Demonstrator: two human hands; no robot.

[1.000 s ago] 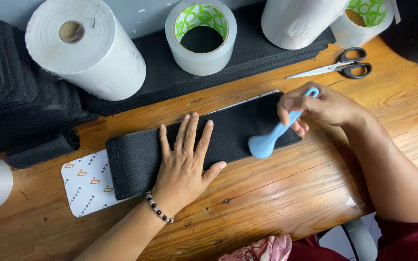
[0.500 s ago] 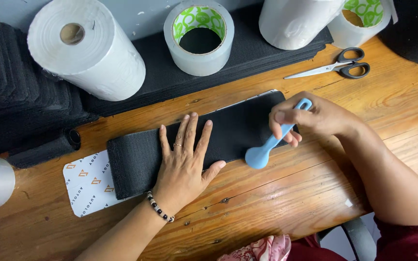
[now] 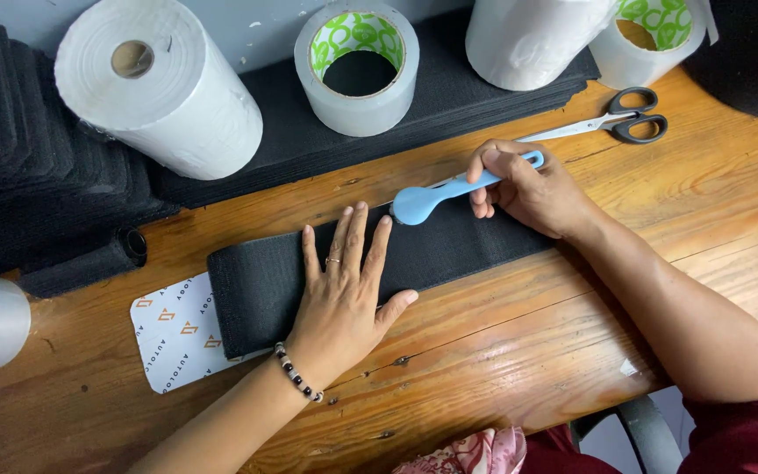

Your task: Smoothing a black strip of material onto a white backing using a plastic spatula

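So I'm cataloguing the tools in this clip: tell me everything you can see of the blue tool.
The blue tool looks like smooth light-blue plastic: a slim handle widening to a rounded, spoon-like head. It lies nearly flat, head pointing left, pressed on the far edge of the black strip. The right hand grips its handle, fingers wrapped around, so the handle's end just shows past them. The left hand lies flat on the strip, fingertips near the head but apart from it.
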